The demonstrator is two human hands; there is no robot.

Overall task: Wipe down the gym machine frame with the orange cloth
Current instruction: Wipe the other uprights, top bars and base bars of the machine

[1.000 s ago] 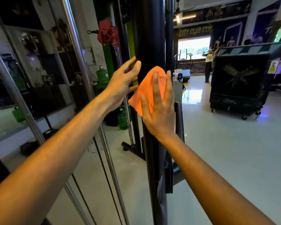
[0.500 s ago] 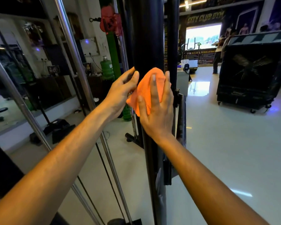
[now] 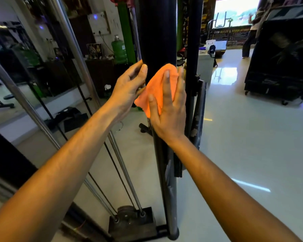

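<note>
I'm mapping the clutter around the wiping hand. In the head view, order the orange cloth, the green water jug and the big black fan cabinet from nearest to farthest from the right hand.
1. orange cloth: directly under the right hand, pressed on the black post.
2. green water jug: behind, to the left.
3. black fan cabinet: far right, across the floor.

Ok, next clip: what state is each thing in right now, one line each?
orange cloth: pressed flat against the post.
black post: upright, cloth on its front.
right hand: fingers straight, pressing the cloth.
left hand: touching the post's left side and the cloth's edge.
chrome guide rods: slanted in this view, untouched.
green water jug: upright, capped.
</note>
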